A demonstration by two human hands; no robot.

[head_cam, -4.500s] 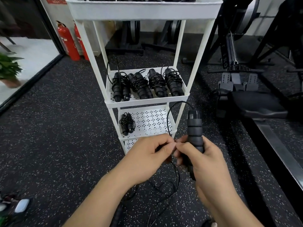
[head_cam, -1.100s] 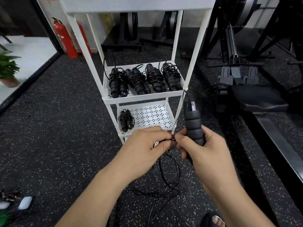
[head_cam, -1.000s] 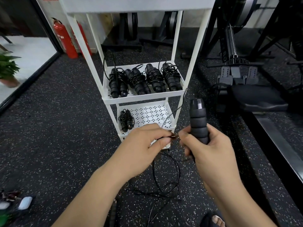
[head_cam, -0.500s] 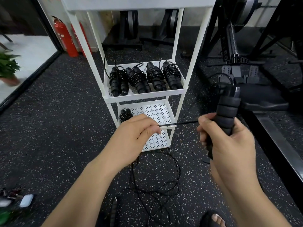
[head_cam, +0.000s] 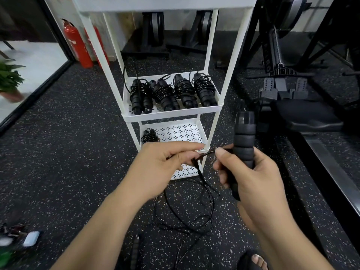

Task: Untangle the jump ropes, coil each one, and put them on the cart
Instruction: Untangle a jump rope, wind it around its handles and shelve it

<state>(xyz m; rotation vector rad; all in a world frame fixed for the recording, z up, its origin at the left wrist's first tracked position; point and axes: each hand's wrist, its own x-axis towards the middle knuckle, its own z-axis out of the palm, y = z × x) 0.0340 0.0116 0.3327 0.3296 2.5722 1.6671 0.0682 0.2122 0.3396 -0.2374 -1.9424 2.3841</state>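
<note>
1. Clasps the black foam handle [head_cam: 244, 137] of a jump rope in the right grip [head_cam: 253, 172], fingers curled round its lower half and thumb pointing toward the left grip; holds it upright with a slight tilt.
2. Pinches the thin black cord [head_cam: 206, 153] in the left grip [head_cam: 161, 166], closed about it between thumb and curled fingers, index finger stretched out toward the right thumb.
3. Holds both grips near each other without touching, in front of the cart's lower shelf, with a short span of cord between them.
4. Lets the rest of the cord drop from the left grip into loose, overlapping loops on the speckled floor [head_cam: 58, 152], close to the second handle [head_cam: 135, 252] lying flat there.
5. Faces a white cart [head_cam: 229, 65] just beyond the grips: four coiled ropes [head_cam: 173, 92] side by side on the middle shelf, a single coiled rope [head_cam: 149, 135] at the left of the lower shelf.
6. Further off: red fire extinguishers [head_cam: 78, 45] behind the cart to the left, a potted plant [head_cam: 9, 78] at the left edge, a rowing machine [head_cam: 282, 90] to the right, and a sandalled toe [head_cam: 257, 259] at the bottom edge.
</note>
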